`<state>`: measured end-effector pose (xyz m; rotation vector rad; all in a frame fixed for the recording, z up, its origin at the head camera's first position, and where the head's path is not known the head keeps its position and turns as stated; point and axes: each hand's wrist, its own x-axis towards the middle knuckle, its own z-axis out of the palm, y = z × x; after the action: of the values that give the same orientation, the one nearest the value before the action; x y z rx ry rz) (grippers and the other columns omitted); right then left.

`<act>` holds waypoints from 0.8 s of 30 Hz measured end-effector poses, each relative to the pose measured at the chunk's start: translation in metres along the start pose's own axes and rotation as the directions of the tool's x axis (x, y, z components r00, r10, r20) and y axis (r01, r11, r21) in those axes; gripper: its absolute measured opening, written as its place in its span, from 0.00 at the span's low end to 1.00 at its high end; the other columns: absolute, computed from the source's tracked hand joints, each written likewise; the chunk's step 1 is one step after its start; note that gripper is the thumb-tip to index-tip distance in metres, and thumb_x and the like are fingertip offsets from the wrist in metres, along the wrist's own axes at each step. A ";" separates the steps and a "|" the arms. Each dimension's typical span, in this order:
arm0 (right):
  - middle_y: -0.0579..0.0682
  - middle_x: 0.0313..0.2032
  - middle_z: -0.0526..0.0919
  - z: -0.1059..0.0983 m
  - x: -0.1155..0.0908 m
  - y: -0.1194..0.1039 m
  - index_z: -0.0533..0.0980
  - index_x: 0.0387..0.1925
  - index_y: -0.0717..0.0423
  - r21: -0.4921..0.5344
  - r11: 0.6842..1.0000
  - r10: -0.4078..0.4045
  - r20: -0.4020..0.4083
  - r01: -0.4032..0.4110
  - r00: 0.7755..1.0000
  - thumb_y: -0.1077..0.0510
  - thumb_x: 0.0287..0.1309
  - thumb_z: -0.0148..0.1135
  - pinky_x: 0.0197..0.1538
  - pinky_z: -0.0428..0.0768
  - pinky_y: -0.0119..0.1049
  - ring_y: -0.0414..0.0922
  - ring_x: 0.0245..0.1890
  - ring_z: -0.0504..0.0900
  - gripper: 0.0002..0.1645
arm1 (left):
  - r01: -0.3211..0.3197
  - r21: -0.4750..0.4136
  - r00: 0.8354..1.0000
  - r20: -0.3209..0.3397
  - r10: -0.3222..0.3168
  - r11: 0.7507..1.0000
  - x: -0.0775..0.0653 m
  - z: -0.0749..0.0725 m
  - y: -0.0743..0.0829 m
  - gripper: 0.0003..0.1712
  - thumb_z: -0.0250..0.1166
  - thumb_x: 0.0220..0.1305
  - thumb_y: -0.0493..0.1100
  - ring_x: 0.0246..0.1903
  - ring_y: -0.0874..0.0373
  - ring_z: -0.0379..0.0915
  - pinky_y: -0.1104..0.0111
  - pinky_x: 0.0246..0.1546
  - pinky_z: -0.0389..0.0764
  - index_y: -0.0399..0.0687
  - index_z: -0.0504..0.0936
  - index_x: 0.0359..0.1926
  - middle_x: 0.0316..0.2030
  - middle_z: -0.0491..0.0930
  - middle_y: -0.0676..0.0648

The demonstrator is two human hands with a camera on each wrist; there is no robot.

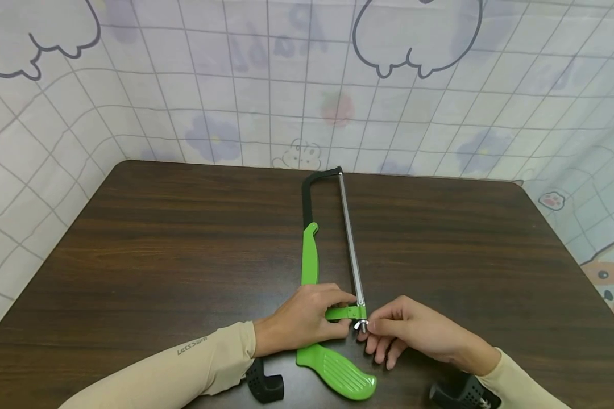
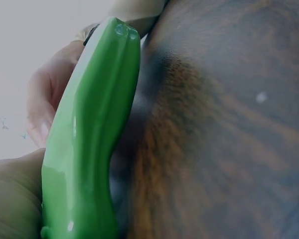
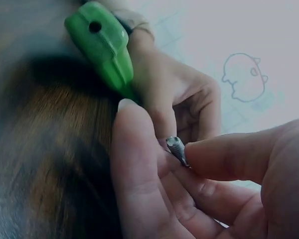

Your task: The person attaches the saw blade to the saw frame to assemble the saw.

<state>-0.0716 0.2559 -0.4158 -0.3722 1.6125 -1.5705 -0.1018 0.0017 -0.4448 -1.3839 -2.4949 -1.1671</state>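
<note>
A hacksaw lies on the dark wooden table, its green handle [image 1: 336, 372] toward me and its black front frame [image 1: 307, 199] pointing away. The metal blade [image 1: 350, 238] runs along its right side down to a green bracket [image 1: 340, 313]. My left hand [image 1: 314, 312] lies across the frame and holds it around that bracket. At the bracket's near end, my right hand [image 1: 419, 332] pinches the wing nut [image 1: 359, 325] between thumb and forefinger. In the right wrist view, the threaded bolt end [image 3: 175, 147] sticks out beside the thumb. The handle [image 2: 89, 129] blocks much of the left wrist view.
The brown table [image 1: 184, 238] spreads out on both sides of the saw. Behind it hangs a white gridded cloth [image 1: 286, 85] with cartoon prints. Black wrist devices [image 1: 266, 383] sit under both forearms, close to the near edge.
</note>
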 end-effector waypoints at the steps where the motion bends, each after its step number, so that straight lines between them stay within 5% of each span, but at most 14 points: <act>1: 0.48 0.36 0.88 0.001 0.000 -0.001 0.79 0.51 0.78 -0.033 0.999 0.004 -0.011 -0.005 1.000 0.56 0.77 0.54 0.34 0.88 0.31 0.36 0.32 0.87 0.24 | 0.005 0.001 1.000 0.009 -0.005 1.000 0.000 0.000 0.000 0.18 0.71 0.61 0.40 0.31 0.72 0.71 0.87 0.32 0.70 0.44 0.87 0.53 0.38 0.86 0.52; 5: 0.49 0.32 0.85 0.004 -0.001 -0.003 0.82 0.44 0.70 -0.214 0.977 0.006 -0.064 -0.020 0.998 0.53 0.78 0.53 0.27 0.84 0.31 0.36 0.25 0.83 0.22 | 0.012 0.023 0.999 0.033 -0.012 1.000 0.001 -0.001 0.002 0.19 0.71 0.61 0.41 0.29 0.71 0.69 0.88 0.29 0.66 0.44 0.87 0.54 0.38 0.87 0.52; 10: 0.45 0.22 0.79 0.007 -0.001 -0.003 0.83 0.33 0.55 -0.453 0.890 -0.018 -0.143 -0.049 0.990 0.50 0.78 0.53 0.13 0.72 0.30 0.35 0.11 0.71 0.20 | 0.028 0.038 0.998 0.054 -0.030 0.999 0.002 -0.002 0.003 0.20 0.72 0.62 0.41 0.28 0.71 0.69 0.88 0.27 0.65 0.43 0.88 0.55 0.39 0.88 0.51; 18: 0.41 0.20 0.77 0.011 -0.002 -0.005 0.82 0.28 0.49 -0.581 0.814 -0.085 -0.175 -0.033 0.981 0.50 0.77 0.54 0.14 0.71 0.31 0.35 0.13 0.72 0.19 | 0.069 0.058 0.995 0.064 -0.072 0.996 0.002 -0.002 0.006 0.17 0.72 0.62 0.41 0.30 0.71 0.71 0.87 0.30 0.68 0.45 0.89 0.52 0.40 0.88 0.51; 24: 0.41 0.19 0.78 0.012 -0.002 -0.005 0.82 0.28 0.48 -0.606 0.795 -0.098 -0.180 -0.032 0.979 0.51 0.76 0.54 0.14 0.71 0.32 0.35 0.13 0.73 0.19 | 0.078 0.071 0.995 0.053 -0.081 0.994 0.003 -0.002 0.008 0.16 0.72 0.61 0.41 0.31 0.71 0.72 0.87 0.31 0.69 0.46 0.89 0.51 0.39 0.88 0.52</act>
<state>-0.0634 0.2483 -0.4083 -0.5954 2.2784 -1.0948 -0.0979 0.0050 -0.4375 -1.3302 -2.6247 -1.0591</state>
